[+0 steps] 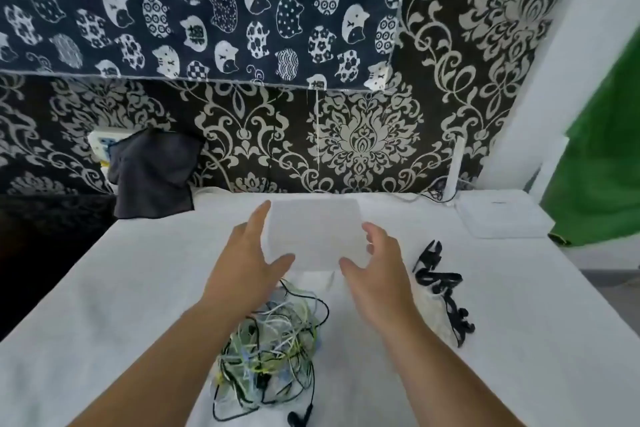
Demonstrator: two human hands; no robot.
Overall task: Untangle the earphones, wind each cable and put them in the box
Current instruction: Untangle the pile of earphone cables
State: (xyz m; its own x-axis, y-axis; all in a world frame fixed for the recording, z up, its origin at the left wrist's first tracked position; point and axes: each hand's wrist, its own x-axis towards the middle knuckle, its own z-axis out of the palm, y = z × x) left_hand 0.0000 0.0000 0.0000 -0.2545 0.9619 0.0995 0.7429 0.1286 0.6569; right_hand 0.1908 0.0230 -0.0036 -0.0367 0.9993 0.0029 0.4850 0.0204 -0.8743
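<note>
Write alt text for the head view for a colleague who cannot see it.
Two open hands, left hand and right hand, flank a white box at the middle of a white-covered table; contact is unclear. A tangle of white, green and black earphones lies nearer the person, between the forearms, and black strap-like pieces lie to its right.

No legible text or labels anywhere
</note>
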